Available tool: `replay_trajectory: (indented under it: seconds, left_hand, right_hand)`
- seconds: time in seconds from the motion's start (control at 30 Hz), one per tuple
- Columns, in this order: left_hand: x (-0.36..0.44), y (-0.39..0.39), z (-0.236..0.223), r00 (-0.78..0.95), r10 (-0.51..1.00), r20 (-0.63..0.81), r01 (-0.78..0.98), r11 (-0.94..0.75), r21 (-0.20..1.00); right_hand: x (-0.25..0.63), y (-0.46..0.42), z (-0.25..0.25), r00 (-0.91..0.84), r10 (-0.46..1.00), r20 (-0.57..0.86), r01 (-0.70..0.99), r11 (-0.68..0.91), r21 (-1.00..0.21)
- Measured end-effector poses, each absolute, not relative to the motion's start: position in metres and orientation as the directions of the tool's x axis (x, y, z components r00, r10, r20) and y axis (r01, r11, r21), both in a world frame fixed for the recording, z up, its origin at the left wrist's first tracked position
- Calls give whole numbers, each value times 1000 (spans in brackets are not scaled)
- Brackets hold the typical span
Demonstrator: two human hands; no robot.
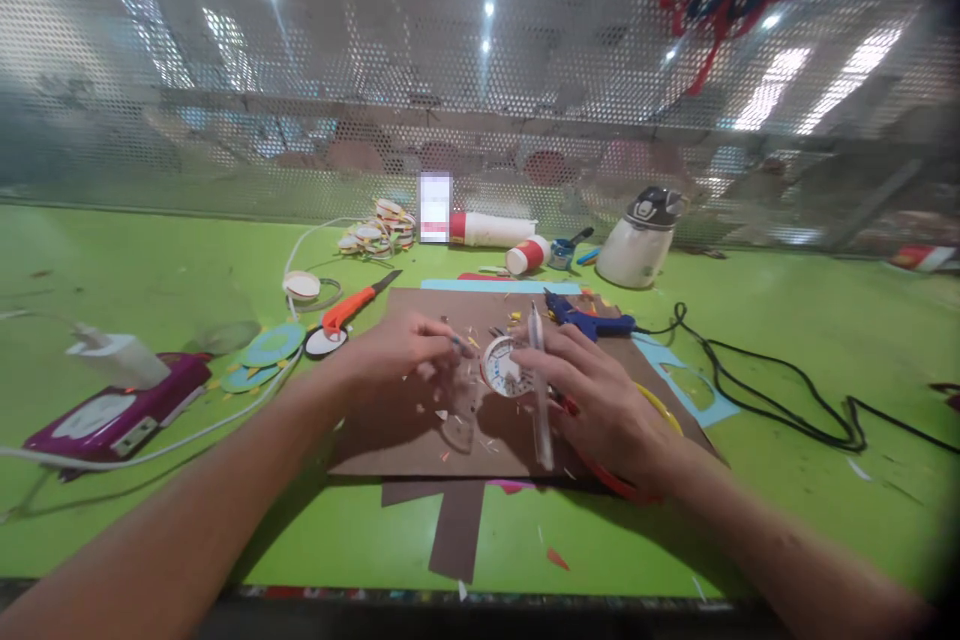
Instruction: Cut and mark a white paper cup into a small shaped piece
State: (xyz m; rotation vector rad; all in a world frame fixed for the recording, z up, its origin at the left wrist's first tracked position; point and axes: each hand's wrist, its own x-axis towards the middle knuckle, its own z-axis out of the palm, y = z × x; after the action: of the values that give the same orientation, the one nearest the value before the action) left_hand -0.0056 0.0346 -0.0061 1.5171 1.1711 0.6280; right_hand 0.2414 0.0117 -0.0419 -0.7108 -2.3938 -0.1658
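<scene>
My left hand [427, 350] is over the brown board [367, 440], its fingers blurred and drawn together in a pinch. What they hold, if anything, is too small to make out. My right hand [611, 400] grips a clear pen [541, 410] that stands across its fingers. At its fingertips is a small round white disc [504, 370] with markings printed on its face. Under that hand, scissors show partly by a red handle [619, 488]. A clear plastic protractor-like piece [457, 430] and small paper scraps lie between the hands.
A blue glue gun [592, 320] with a black cord lies at the right. An orange-handled cutter [349, 308], teal paper discs [271, 348] and a purple power strip [124, 410] are on the left. A kettle [637, 240], paper cups [527, 255] and a phone [435, 208] stand behind.
</scene>
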Motion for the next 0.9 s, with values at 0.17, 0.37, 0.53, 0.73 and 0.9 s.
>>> replay_trajectory:
  seconds: [0.17,0.37,0.53,0.73,0.9]
  left_hand:
    - [3,26,-5,469,880,-78,356,-107,928]
    - [5,27,-8,496,854,160,435,-404,805]
    - [4,23,-9,438,841,317,533,-527,662]
    - [1,17,-14,502,647,574,588,-742,323]
    - [3,10,-13,564,456,689,590,-806,50]
  right_hand:
    - [238,6,-36,-755,368,543,485,870,85]
    - [233,5,-34,-707,365,606,467,884,13]
    - [236,4,-37,-484,552,679,438,825,-358]
    - [237,7,-36,-214,772,598,413,627,-661]
    - [237,7,-34,-307,733,607,453,673,-584]
